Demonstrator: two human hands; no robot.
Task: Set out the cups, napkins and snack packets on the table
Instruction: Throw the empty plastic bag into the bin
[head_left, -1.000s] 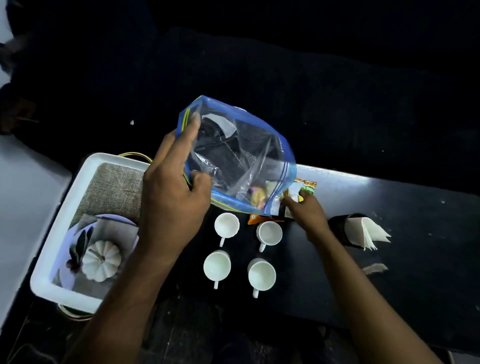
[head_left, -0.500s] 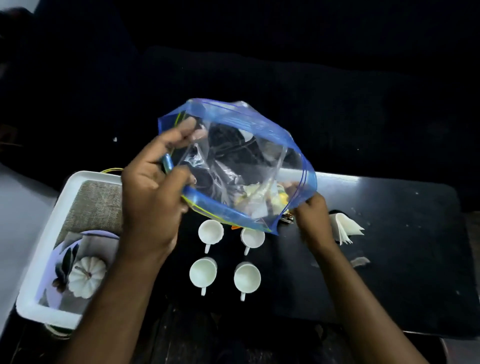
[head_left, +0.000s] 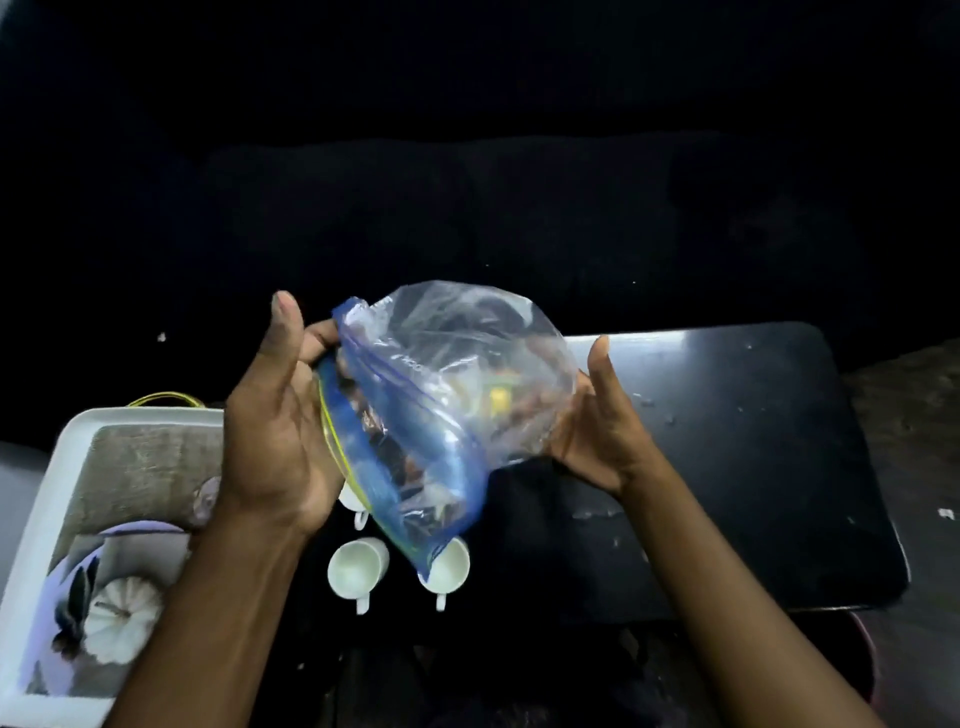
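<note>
I hold a clear zip bag (head_left: 441, 395) with a blue seal strip above the black table (head_left: 753, 441). My left hand (head_left: 275, 415) grips its blue opening edge on the left. My right hand (head_left: 597, 421) cups the bag's closed end from the right, fingers spread against the plastic. Colourful snack packets (head_left: 498, 400) show dimly through the plastic. Below the bag stand white cups: one (head_left: 358, 569) in front on the left, one (head_left: 448, 569) partly under the bag's corner, and the rim of a third (head_left: 349, 498) behind. The napkins are hidden.
A white tray (head_left: 47, 499) lies left of the table with burlap cloth (head_left: 140, 467), a pale plate (head_left: 140, 535) and a small white pumpkin (head_left: 122, 618). A yellow cord (head_left: 163, 399) curls behind the tray. Everything beyond the table is dark.
The bag has turned so its opening faces left and down. My right hand left the packets on the table and now supports the bag's end. The view shifted, hiding the napkin holder.
</note>
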